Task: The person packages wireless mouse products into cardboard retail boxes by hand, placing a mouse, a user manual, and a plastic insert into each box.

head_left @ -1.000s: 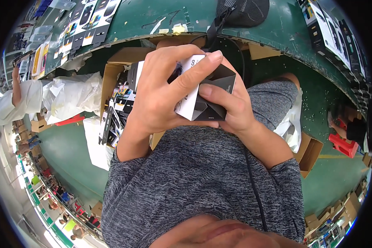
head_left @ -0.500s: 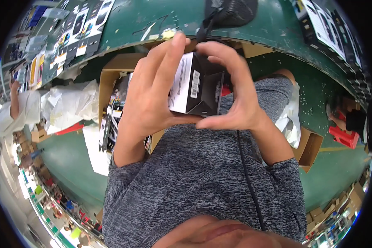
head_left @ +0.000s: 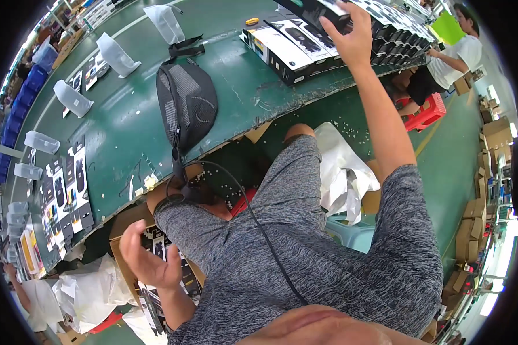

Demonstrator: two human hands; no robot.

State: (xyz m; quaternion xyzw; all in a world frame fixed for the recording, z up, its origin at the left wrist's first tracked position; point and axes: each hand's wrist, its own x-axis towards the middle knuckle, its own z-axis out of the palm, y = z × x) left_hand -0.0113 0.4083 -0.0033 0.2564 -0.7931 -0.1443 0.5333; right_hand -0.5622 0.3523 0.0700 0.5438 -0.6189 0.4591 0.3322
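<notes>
Black box (head_left: 319, 10) gripped by right hand (head_left: 351, 35); left hand (head_left: 147, 261) open, empty.

On the green table (head_left: 126, 132) lie 1 black mesh pouch (head_left: 187, 103) and 5 clear plastic bags (head_left: 116, 54) that can be made out, spread along its far side. 2 hands belong to the person: 1 right hand (head_left: 351, 37) raised among the boxes, 1 left hand (head_left: 147, 261) low over 1 cardboard carton (head_left: 124, 230). The black product boxes (head_left: 296, 49) stand packed in a row too close to count. 1 red stool (head_left: 429, 112) shows, and 1 other person (head_left: 457, 54) beside it.
</notes>
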